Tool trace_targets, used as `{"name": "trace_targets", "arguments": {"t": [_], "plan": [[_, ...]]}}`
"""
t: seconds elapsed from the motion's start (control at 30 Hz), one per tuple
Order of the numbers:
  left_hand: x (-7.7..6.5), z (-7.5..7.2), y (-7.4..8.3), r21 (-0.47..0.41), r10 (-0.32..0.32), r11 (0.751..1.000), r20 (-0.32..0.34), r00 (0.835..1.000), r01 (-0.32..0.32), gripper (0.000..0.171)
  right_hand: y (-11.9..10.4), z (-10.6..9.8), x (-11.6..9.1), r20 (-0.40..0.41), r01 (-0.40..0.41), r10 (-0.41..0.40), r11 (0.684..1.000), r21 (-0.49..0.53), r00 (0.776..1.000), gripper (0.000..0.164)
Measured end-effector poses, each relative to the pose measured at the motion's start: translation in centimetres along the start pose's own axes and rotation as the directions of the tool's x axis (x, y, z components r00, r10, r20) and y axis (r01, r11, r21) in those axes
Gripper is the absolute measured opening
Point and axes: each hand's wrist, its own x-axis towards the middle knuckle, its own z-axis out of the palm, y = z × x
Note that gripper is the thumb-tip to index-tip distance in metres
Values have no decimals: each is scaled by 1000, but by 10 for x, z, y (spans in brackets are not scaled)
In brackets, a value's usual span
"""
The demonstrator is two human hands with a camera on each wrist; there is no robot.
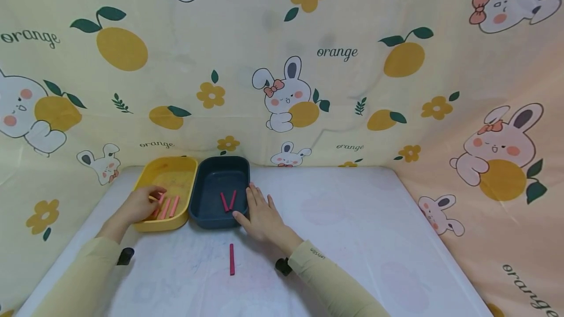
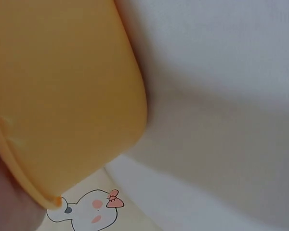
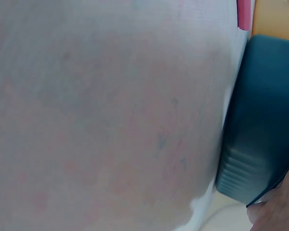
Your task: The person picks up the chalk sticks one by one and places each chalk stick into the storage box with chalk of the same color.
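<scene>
My left hand (image 1: 142,204) reaches over the left rim of the yellow tray (image 1: 190,194), its fingers and thumb at a pink stick (image 1: 161,197). Several other pink sticks (image 1: 175,206) lie in the front part of that tray. The fingers of my right hand (image 1: 263,216) lie fairly straight along the right side of the dark blue tray (image 1: 211,225), with the thumb at its front right corner. Two darker pink sticks (image 1: 232,200) lean in a V inside the blue tray. In the left wrist view the yellow tray's outer wall hides most of the hand.
One dark pink stick (image 1: 232,259) lies on the white table (image 1: 352,238) in front of the blue tray. The two trays stand side by side at the back left. A patterned cloth (image 1: 335,97) with rabbits and oranges hangs behind and along both sides.
</scene>
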Motion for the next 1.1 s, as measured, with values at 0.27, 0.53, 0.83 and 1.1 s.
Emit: {"name": "trace_targets", "arguments": {"t": [0.27, 0.53, 0.83, 1.1], "plan": [[3, 2, 2, 47, -31, 998, 11, 999, 30, 45, -1, -1, -1, -3, -3, 3, 1000, 8, 1000, 90], [3, 3, 7, 110, -37, 993, 13, 999, 35, 41, 0, 0, -1, -5, -4, 4, 1000, 8, 1000, 90], [3, 4, 7, 114, -53, 992, 4, 999, 53, 41, 1, 1, 1, 7, -8, 8, 1000, 10, 1000, 90], [4, 6, 5, 106, -52, 993, -7, 999, 53, 40, 0, 0, 1, 16, -22, 22, 1000, 5, 1000, 89]]}}
